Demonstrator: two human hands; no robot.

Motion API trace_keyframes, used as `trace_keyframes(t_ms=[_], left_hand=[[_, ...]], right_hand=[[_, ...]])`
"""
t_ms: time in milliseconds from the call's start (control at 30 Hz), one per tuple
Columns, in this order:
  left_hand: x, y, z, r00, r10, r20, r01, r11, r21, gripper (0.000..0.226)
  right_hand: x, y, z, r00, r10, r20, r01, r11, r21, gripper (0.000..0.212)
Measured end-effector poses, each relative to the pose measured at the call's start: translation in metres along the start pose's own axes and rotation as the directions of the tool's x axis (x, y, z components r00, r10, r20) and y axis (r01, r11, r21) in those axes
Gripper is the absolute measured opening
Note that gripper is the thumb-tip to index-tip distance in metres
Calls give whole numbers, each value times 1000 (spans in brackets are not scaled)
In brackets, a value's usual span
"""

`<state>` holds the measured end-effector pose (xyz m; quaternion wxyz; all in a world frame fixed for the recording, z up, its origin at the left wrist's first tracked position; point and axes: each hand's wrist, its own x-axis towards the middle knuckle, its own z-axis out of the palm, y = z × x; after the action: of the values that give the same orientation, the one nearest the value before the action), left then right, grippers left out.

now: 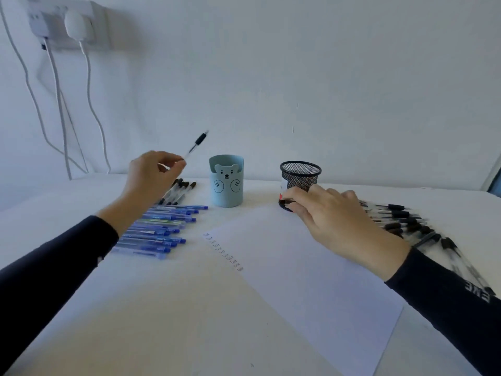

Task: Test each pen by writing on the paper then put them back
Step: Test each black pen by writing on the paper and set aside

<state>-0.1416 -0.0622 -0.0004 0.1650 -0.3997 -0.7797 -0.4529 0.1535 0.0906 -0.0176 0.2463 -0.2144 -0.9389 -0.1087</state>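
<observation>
Left fingers (175, 162) pinch pen (197, 143) — it juts up beyond them; right fingers (296, 198) grasp mesh holder (300, 173).

White letters are showing on the right sleeve (458, 302). They are looking like "EME", upside down and cut off at the edge. Small written marks (224, 252) are running down the paper (311, 280), too tiny to read. Print on the blue pens (160, 229) is looking too blurry to read.
</observation>
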Motion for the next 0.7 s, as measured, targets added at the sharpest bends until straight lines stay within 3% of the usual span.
trace_keyframes(t_ms=[100,200,433,567,633,700], left_hand=[[11,-34,10,975,-132,176,94,974,206,21],[11,-50,20,969,-162,188,108,957,268,22],[11,-51,31,968,-183,173,97,905,415,22],[12,-51,33,966,-182,185,87,898,430,29],[12,-51,32,965,-179,191,82,901,425,29],[12,-48,29,964,-154,218,53,910,411,25]], right_hand=[[-4,-13,4,1000,6,18,-8,995,102,56],[-8,-21,8,1000,-13,1,13,994,109,67],[-7,-26,8,989,-58,-133,93,957,274,51],[-8,-22,4,986,-161,46,106,817,567,59],[-8,-22,9,980,-193,-49,176,723,667,43],[-8,-25,9,980,-103,-168,195,651,734,32]])
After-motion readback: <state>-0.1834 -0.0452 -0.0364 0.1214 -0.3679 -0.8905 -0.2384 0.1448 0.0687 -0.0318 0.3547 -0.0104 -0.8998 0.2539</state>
